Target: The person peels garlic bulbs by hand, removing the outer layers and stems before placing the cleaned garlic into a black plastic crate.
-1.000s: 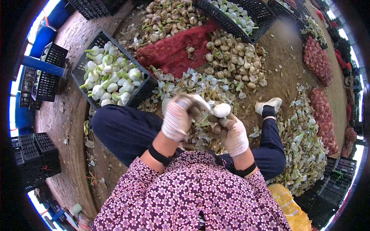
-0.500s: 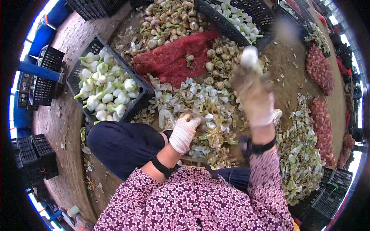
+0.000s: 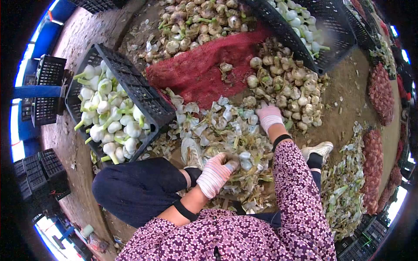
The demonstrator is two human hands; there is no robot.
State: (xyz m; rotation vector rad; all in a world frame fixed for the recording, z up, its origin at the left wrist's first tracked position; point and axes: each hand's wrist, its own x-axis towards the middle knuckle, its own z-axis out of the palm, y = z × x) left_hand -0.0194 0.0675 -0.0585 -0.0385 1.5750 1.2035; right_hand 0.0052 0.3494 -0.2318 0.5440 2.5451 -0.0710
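Head view: the right hand (image 3: 270, 118) is at the near edge of the unpeeled garlic (image 3: 300, 91); the left hand (image 3: 216, 175) bends above husks (image 3: 224, 119). Neither grasp can be told. White bulbs (image 3: 114, 126) fill the left crate (image 3: 133, 82), presumably for easy reach.

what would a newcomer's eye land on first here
Probably the bright red mesh sack, spread on the ground in the upper middle of the view. After that, the white bulbs with green stems, piled in the dark crate at the left. Then the heap of browner bulbs right of the sack, with the right grip at its near left edge.
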